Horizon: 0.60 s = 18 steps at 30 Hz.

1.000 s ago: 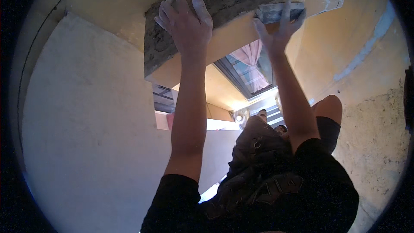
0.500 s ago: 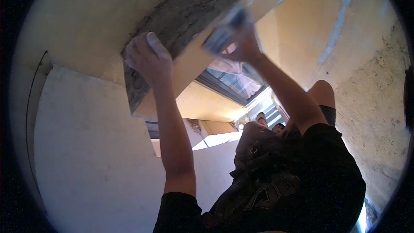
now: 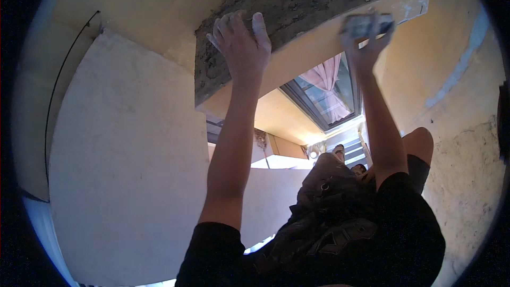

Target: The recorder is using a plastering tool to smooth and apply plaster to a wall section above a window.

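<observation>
A concrete ledge (image 3: 303, 0) with a rough, grimy grey top and a yellow-painted front face juts out ahead of me. My left hand (image 3: 244, 45), dusted white, rests on its top near the left end, fingers spread and thumb apart, holding nothing. My right hand (image 3: 369, 50) grips a flat grey-black block (image 3: 366, 24), which looks like a sanding block. It lies against the front face towards the right end, where pale patches show in the paint. Hand and block are slightly blurred, and the block's contact side is hidden.
A window (image 3: 332, 93) with a pink curtain lies below the ledge. A large white panel (image 3: 127, 165) fills the left, with a thin black cable (image 3: 62, 69) beside it. On the right is a stained yellow wall (image 3: 462, 165). Slatted steps (image 3: 350, 146) show far below near my feet.
The right hand has moved the block rightward along the front face. My view has shifted, so the ledge sits farther right and higher. The left hand stays on the ledge top.
</observation>
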### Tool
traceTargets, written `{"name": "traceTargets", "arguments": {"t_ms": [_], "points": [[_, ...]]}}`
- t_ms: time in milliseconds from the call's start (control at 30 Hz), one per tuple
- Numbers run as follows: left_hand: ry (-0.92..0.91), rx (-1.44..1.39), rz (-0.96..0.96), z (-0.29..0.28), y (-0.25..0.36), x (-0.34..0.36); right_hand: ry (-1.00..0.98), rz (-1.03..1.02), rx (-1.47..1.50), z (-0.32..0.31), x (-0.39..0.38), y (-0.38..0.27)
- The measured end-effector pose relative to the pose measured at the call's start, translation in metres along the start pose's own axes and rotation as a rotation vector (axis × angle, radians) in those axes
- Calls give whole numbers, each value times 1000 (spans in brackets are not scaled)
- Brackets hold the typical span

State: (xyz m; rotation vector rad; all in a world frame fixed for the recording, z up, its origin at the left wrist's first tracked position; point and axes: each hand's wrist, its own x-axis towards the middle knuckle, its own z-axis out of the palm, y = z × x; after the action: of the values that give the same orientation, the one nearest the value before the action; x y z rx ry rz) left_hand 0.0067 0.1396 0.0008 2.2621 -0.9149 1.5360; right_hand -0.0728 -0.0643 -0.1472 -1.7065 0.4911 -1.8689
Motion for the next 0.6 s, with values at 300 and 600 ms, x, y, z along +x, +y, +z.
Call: {"name": "traceTargets", "arguments": {"t_ms": [300,600], "points": [[-87,-11,-142,11,-22,-6,-114,-55,-74,-6,-5,60],[-153,-30,-174,-5,-6,-3,-35,84,36,3,-28,33]]}}
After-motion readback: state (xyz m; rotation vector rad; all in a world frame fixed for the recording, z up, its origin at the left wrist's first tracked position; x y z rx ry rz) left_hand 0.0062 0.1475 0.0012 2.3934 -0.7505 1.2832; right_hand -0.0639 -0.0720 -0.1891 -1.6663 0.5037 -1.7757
